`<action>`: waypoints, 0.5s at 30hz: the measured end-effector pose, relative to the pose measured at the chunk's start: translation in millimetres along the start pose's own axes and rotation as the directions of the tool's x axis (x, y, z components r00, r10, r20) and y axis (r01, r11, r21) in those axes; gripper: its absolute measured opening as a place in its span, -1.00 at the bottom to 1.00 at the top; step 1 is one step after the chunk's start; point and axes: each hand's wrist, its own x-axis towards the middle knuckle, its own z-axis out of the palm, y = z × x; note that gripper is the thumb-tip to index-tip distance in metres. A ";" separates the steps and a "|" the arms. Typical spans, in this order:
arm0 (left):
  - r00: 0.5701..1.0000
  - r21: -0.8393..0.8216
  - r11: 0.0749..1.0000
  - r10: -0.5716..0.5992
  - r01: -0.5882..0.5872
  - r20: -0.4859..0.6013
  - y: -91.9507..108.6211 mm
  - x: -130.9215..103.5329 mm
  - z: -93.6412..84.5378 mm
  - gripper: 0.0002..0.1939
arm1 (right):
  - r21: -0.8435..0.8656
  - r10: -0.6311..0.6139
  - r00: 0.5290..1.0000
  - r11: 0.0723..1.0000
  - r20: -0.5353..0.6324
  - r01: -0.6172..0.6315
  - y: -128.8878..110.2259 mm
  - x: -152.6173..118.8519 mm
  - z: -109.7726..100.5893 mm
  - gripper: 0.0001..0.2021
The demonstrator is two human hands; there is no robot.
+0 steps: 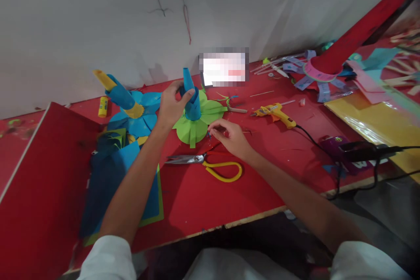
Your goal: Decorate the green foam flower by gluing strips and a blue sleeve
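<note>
My left hand [172, 103] grips the upper part of a blue rolled-paper tube [193, 109], which stands upright on a green petal-shaped paper base [211, 111]. Just right of that base is my right hand [231, 138], thumb and fingers pinched together low over the table; whatever is between the fingertips is too small to name. Below it lie scissors [223, 171] with yellow and red handles, blades pointing left. A second paper flower [144, 116], blue with a yellow-tipped tube, leans to the left of my left hand.
A yellow glue gun [277, 115] lies at right, its black cord trailing off the edge. Blue and green paper sheets [144, 188] lie under my left forearm. A glue stick [103, 106], a blurred lit screen [225, 68] and a red upright panel [49, 192] surround the work.
</note>
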 end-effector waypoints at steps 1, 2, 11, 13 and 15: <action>1.000 0.005 1.000 0.000 0.000 -0.004 1.9 0.1 -2.7 -0.61 | -0.016 -0.012 1.000 1.000 0.001 0.012 0.9 0.4 -0.7 -0.89; 1.000 0.006 1.000 0.000 0.001 -0.003 4.3 0.1 -6.0 -0.60 | -0.043 -0.031 1.000 0.999 0.005 0.031 1.4 0.7 -2.2 -0.88; 0.999 0.016 0.999 0.035 -0.034 -0.027 43.0 2.4 -39.0 -0.56 | -0.562 -0.057 0.767 0.647 0.639 0.516 -15.8 -13.1 -24.9 -0.61; 0.997 0.007 0.998 0.057 -0.057 -0.058 53.6 2.2 -44.8 -0.56 | -0.622 -0.005 0.759 0.571 0.651 0.536 -24.8 -18.6 -23.8 -0.50; 0.993 -0.004 0.997 0.073 -0.074 -0.088 63.3 1.4 -51.0 -0.57 | -0.668 0.068 0.750 0.514 0.658 0.539 -34.4 -22.2 -21.9 -0.47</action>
